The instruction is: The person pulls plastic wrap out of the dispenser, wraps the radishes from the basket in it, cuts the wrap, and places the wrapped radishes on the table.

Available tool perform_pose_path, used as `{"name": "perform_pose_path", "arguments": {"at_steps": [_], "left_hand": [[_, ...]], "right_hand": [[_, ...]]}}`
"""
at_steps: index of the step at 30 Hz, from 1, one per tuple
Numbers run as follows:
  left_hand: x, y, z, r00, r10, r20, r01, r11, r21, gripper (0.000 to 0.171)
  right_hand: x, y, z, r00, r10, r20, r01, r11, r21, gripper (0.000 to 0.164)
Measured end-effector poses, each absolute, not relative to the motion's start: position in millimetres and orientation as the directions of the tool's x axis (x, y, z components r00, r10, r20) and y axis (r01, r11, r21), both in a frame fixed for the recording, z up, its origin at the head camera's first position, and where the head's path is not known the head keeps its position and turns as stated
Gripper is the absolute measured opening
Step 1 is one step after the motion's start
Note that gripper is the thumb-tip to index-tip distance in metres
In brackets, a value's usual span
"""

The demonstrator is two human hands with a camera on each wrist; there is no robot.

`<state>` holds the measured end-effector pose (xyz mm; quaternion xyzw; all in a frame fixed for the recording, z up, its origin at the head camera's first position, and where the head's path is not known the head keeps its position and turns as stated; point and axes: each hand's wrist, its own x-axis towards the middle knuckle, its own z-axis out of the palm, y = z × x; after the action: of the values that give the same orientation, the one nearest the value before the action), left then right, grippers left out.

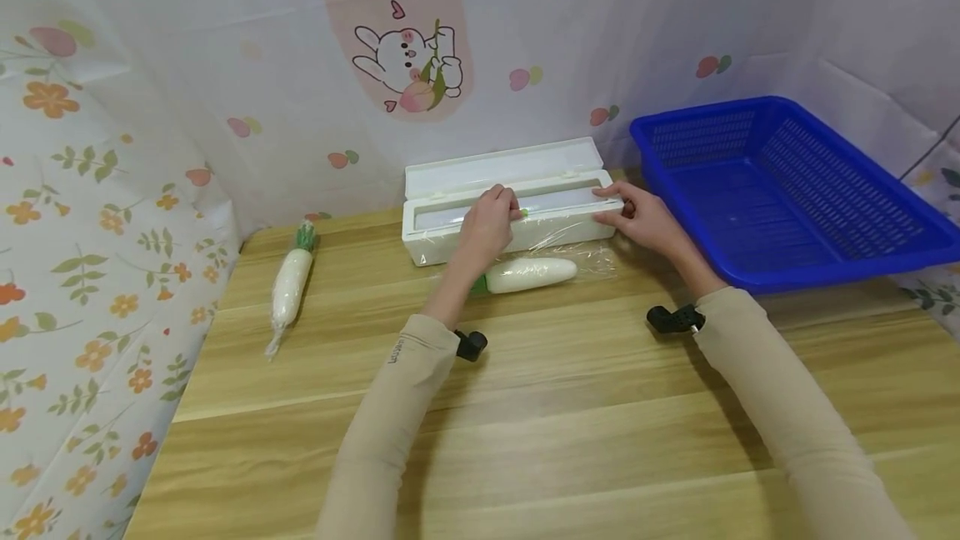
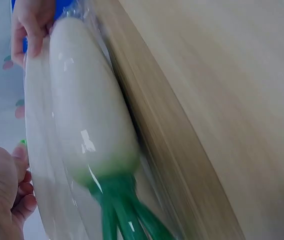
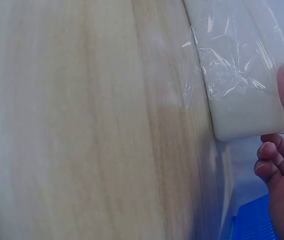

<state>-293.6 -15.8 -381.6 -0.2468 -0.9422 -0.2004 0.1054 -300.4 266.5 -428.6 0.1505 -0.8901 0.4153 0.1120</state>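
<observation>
A white cling film dispenser box point(image 1: 510, 227) stands at the back of the table, its lid raised behind it. My left hand point(image 1: 487, 225) is at the middle of its front edge, fingers curled, pinching a small green slider point(image 2: 23, 142). With thumb and fingers my right hand point(image 1: 643, 219) grips the box's right end. Clear film point(image 3: 232, 65) hangs over the box front onto the table. On that film, in front of the box, lies a white radish point(image 1: 532, 274) with green leaves, partly hidden by my left wrist in the head view.
A second white radish point(image 1: 291, 286), wrapped in film with a twisted end, lies at the table's left. At the right, a blue plastic basket point(image 1: 750, 277) stands close to my right hand. A printed cloth point(image 1: 525, 48) hangs behind the table point(image 1: 570, 423).
</observation>
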Motion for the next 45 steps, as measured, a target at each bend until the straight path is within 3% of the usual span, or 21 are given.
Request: {"name": "perform_pose_path", "arguments": {"at_steps": [8,28,45], "left_hand": [[-289,-46,-387,-0.833,0.421,0.359,0.537,0.770,0.343,0.016],[-284,-141,-385,-0.861,0.314,0.399,0.466,0.803,0.373,0.012],[-279,-168,-384,-0.863,0.295,0.411,0.453,0.811,0.370,0.009]], "right_hand": [[-301,268,-432,-0.932,-0.187,0.309,-0.357,0.609,-0.708,0.041],[-299,271,-430,-0.929,-0.183,0.321,-0.363,0.612,-0.702,0.041],[-299,267,-427,-0.924,-0.194,0.330,-0.378,0.598,-0.707,0.043]]}}
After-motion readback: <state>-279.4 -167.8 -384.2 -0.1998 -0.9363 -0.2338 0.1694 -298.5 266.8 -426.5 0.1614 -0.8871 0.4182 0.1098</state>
